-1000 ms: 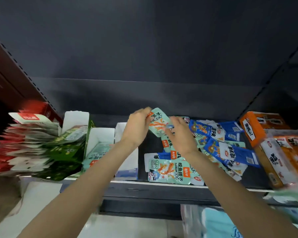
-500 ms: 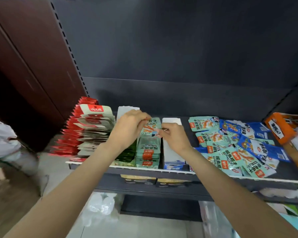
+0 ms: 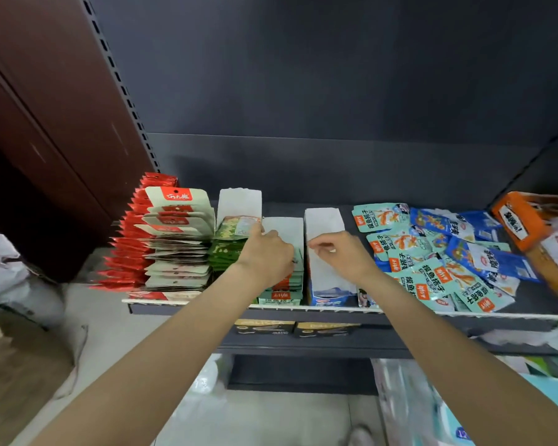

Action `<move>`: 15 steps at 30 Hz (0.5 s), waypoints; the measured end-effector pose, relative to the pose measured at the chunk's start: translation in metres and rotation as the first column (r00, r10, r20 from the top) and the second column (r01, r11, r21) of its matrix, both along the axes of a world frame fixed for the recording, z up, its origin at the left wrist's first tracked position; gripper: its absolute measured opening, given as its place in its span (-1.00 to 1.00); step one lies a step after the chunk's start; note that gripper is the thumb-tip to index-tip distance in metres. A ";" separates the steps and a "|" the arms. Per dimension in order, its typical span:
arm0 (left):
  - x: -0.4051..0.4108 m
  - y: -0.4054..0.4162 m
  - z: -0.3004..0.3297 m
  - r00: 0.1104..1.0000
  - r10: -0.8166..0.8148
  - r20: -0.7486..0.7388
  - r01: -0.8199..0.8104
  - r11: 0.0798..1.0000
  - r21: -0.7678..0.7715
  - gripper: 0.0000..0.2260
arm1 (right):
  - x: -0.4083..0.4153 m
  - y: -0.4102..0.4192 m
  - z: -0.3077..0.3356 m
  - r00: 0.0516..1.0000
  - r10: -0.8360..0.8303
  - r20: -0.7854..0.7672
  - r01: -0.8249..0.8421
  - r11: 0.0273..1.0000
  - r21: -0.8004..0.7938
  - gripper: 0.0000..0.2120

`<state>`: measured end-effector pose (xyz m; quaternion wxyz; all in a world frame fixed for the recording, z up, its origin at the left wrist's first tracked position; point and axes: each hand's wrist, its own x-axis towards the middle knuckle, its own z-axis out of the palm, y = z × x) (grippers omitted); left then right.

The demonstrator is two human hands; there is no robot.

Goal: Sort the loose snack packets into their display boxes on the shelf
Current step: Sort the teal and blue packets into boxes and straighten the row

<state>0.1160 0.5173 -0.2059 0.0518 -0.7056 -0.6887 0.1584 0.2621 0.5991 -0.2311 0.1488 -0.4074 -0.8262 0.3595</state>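
The left hand [image 3: 266,256] reaches into the teal packet display box [image 3: 284,235], fingers curled over its stacked packets; whether it pinches one cannot be told. The right hand [image 3: 342,255] hangs loosely curled and empty over the blue display box [image 3: 324,226]. Loose teal and blue snack packets [image 3: 432,252] lie heaped on the shelf [image 3: 303,309] just right.

Both bare forearms extended forward. The left hand [image 3: 266,254] was turned palm down, fingers curled. The right hand [image 3: 339,252] hovered, fingers loosely bent.
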 end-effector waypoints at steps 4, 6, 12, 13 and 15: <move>0.028 0.020 0.013 0.993 0.008 0.117 -0.028 0.985 0.173 -0.76 | 0.033 0.023 -0.006 0.986 -0.147 -0.085 0.147 0.989 0.003 -0.79; 0.047 0.035 0.017 0.959 -0.032 0.282 -0.026 0.980 0.199 -0.74 | 0.053 0.040 -0.014 0.977 -0.207 -0.055 0.209 0.978 0.027 -0.79; 0.125 0.099 -0.007 0.539 0.146 0.829 -0.243 0.970 -0.013 -0.77 | 0.117 0.098 -0.043 0.933 -0.226 0.282 0.224 0.974 0.039 -0.59; 0.137 0.113 -0.016 0.493 0.224 0.841 -0.280 0.956 -0.091 -0.79 | 0.127 0.106 -0.046 0.927 -0.212 0.309 0.212 0.977 0.034 -0.53; 0.155 0.137 -0.034 0.413 0.367 0.834 -0.355 0.908 -0.223 -0.83 | 0.144 0.120 -0.053 0.922 -0.179 0.343 0.185 0.983 0.017 -0.41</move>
